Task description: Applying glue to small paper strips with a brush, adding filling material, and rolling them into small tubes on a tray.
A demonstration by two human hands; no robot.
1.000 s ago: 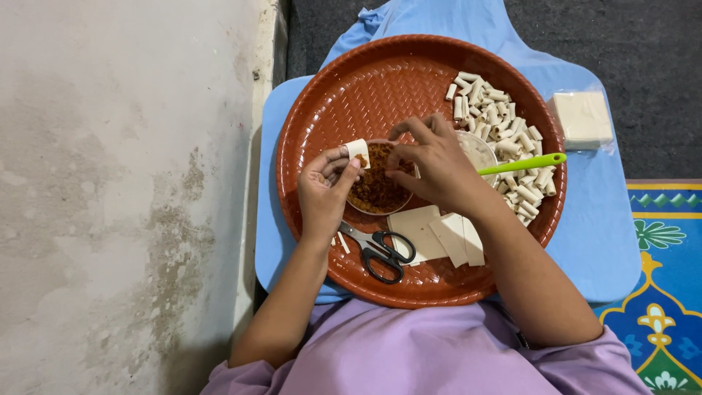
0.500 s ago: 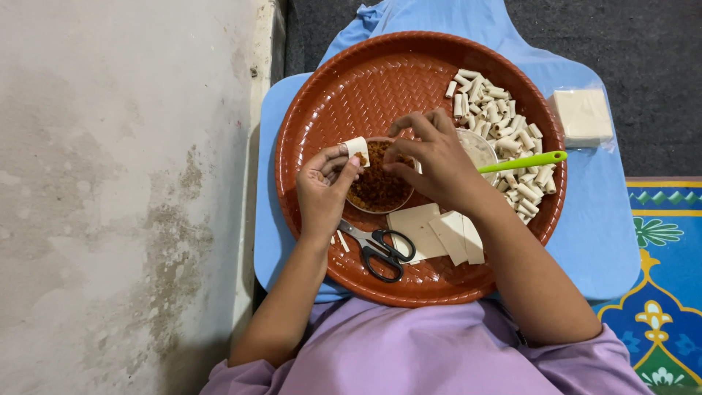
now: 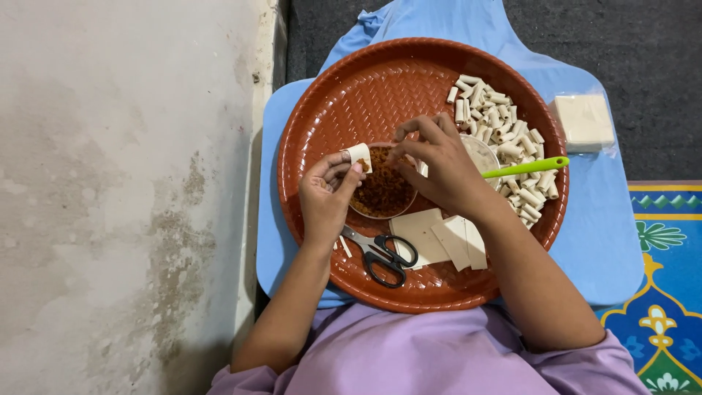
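- I see my left hand (image 3: 327,196) pinching a small pale wrapper square (image 3: 359,156) between thumb and fingertips, held over the left rim of the bowl; a speck of brown filling sits on its inner edge.
- My right hand (image 3: 437,167) hovers over the filling bowl (image 3: 383,192), fingers drawn together as if nipping a bit of the brown crumbly filling; whether anything is between the fingertips I cannot tell.
- Done so far, by my reading: a heap of rolled pieces (image 3: 504,139) lies on the right side of the round brown tray (image 3: 351,88). They overlap, so I can only say several dozen, not an exact count.
- Left to do: the piece in my left hand is not yet rolled, and a stack of flat wrapper sheets (image 3: 439,238) lies uncut at the tray's near edge; I make out about three or four sheets.
- One wrapped packet of sheets (image 3: 583,122) rests unopened off the tray, on the blue board (image 3: 592,241).
- One pair of black-handled scissors (image 3: 385,255) lies just beside the flat sheets.
- One green-handled utensil (image 3: 525,167) rests across a second, pale bowl (image 3: 483,153), mostly hidden behind my right hand.
- The filling bowl looks well stocked, so I judge plenty of work remains.
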